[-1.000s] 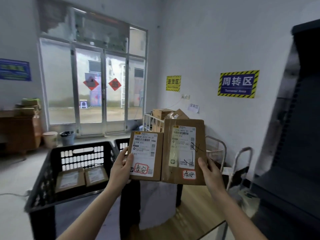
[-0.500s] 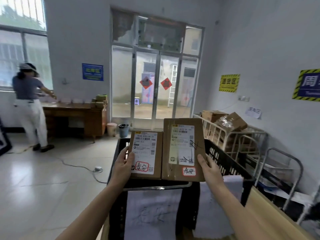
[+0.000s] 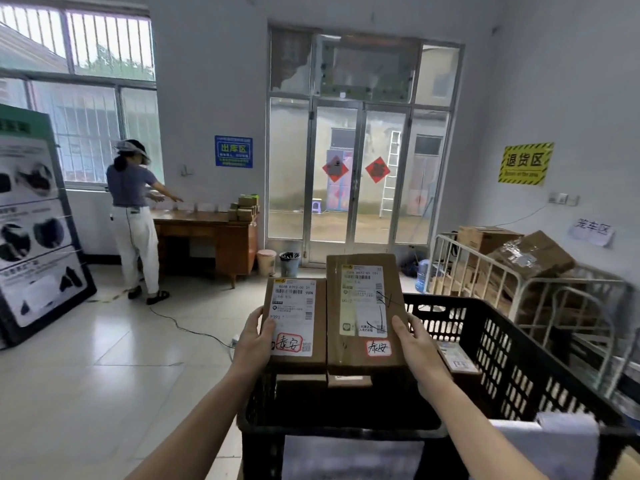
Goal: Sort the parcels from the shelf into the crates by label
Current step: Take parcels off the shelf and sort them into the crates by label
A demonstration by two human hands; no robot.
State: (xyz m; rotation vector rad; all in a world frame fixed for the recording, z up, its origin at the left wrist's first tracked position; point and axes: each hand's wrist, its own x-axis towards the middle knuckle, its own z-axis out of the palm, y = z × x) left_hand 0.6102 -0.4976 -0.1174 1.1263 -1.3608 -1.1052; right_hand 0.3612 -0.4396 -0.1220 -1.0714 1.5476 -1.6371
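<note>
I hold two brown cardboard parcels upright side by side above a black plastic crate (image 3: 498,344). My left hand (image 3: 254,339) grips the smaller parcel (image 3: 320,317) at its left edge. My right hand (image 3: 414,341) grips the taller parcel (image 3: 360,310) at its right edge. Each carries a white shipping label and a red-outlined sticker with handwriting near the bottom. Inside the crate, below my hands, lie other parcels (image 3: 457,358), partly hidden.
A white paper sheet (image 3: 349,459) hangs on the crate's near wall. A white metal cart with cardboard boxes (image 3: 512,258) stands at the right wall. A person (image 3: 133,216) works at a wooden desk (image 3: 211,237) at the left. A cable (image 3: 187,327) crosses the tiled floor.
The view has swung left across the room; the crate now lies straight below the parcels. Both hands keep the same grip and the parcels stay side by side.
</note>
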